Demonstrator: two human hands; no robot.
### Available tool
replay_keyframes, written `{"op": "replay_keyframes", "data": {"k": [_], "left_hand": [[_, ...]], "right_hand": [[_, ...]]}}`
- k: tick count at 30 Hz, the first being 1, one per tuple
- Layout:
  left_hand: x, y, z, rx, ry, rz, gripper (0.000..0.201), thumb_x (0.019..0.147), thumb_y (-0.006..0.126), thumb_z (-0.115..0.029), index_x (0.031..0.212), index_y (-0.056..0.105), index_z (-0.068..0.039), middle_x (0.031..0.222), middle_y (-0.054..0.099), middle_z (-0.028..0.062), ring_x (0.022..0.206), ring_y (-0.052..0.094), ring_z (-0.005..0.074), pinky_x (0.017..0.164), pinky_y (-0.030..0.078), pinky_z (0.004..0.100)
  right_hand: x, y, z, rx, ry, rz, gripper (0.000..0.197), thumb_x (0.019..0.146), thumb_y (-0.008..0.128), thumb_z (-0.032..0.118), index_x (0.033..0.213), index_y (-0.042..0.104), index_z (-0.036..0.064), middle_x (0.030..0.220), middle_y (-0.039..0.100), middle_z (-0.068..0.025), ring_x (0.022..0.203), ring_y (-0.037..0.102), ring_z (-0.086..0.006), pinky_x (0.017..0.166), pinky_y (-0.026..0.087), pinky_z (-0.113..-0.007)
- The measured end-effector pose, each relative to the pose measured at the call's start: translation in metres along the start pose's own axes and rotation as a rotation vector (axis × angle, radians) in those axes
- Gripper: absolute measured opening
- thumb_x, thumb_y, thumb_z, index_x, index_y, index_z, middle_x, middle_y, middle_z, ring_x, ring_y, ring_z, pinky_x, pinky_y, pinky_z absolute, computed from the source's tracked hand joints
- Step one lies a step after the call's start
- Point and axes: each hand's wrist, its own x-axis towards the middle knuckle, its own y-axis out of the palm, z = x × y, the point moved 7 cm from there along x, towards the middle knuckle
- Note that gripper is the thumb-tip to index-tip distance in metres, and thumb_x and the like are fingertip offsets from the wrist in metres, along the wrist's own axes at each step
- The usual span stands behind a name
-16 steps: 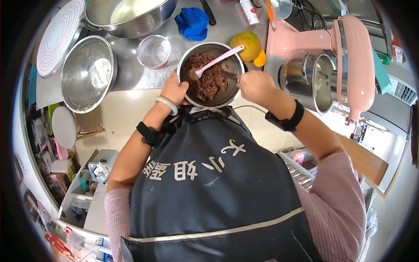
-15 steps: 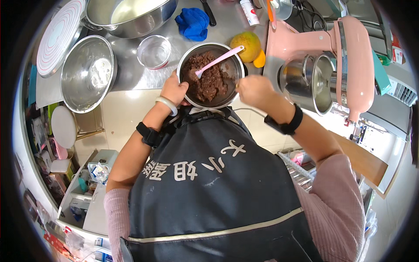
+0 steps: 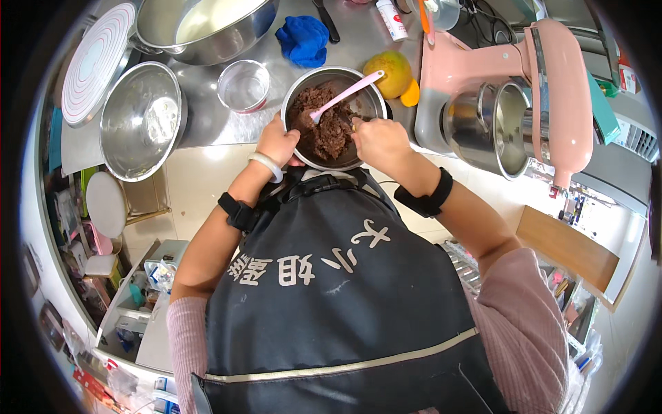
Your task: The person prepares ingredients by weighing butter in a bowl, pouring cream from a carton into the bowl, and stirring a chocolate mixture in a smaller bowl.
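Note:
At the counter's front edge, a steel bowl (image 3: 376,102) holds a crumbly dark brown mixture (image 3: 332,134). My left hand (image 3: 278,141) grips its left side, thumb over the rim. A pink-handled spatula (image 3: 355,87) with a pale tip rests in the mixture, its handle leaning past the far right rim; neither hand touches it. Over the bowl's right side, my right hand (image 3: 379,141) is closed. A small yellowish bit shows at its fingertips, but I cannot make out what it holds.
A round orange-green fruit (image 3: 389,74), a clear plastic tub (image 3: 243,85) and a blue cloth (image 3: 302,41) surround the bowl. An empty-looking steel bowl (image 3: 141,121) stands left, a large steel pot (image 3: 224,43) behind. A pink stand mixer (image 3: 562,103) is at right.
My right hand has moved left, from outside the bowl's right rim to over the mixture. My left hand keeps its grip on the bowl, and the spatula stays in place.

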Motion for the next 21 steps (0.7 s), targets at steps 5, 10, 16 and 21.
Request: {"op": "replay_keyframes", "data": {"k": [5,10,16,21], "left_hand": [[-0.005,-0.002,-0.005,-0.007,0.009,-0.050,0.040,0.081,0.044,-0.002,0.118,0.034,0.007,0.083,0.058,0.0226,0.050,0.062,0.0285,0.039,0.052,0.0310],[-0.006,-0.003,-0.004,0.052,-0.016,-0.046,0.040,0.081,0.044,-0.002,0.119,0.034,0.007,0.082,0.059,0.0224,0.048,0.061,0.0270,0.037,0.051,0.0304],[-0.005,-0.001,-0.004,0.043,-0.029,-0.002,0.040,0.083,0.041,-0.003,0.121,0.031,0.005,0.079,0.059,0.0206,0.046,0.060,0.0234,0.034,0.049,0.0277],[-0.003,0.001,-0.002,0.009,-0.042,0.027,0.037,0.083,0.042,-0.002,0.118,0.033,0.006,0.073,0.059,0.0192,0.045,0.060,0.0233,0.034,0.048,0.0291]], "right_hand": [[-0.013,0.003,0.009,-0.036,-0.043,-0.014,0.022,0.073,0.047,0.007,0.091,0.056,-0.0025,0.074,0.063,-0.0168,0.069,0.063,-0.0311,0.061,0.050,-0.040],[-0.038,-0.013,-0.005,-0.078,-0.075,-0.121,0.029,0.075,0.050,0.011,0.100,0.059,0.0007,0.071,0.061,-0.0136,0.063,0.061,-0.0290,0.057,0.050,-0.039],[-0.049,-0.025,-0.018,0.006,-0.232,-0.072,0.029,0.075,0.058,0.016,0.102,0.065,0.0147,0.073,0.056,-0.0099,0.063,0.059,-0.0258,0.057,0.049,-0.036],[-0.022,-0.007,-0.004,-0.032,-0.326,-0.091,0.029,0.075,0.056,0.014,0.102,0.065,0.0143,0.073,0.055,-0.0096,0.061,0.058,-0.0264,0.055,0.048,-0.037]]}}
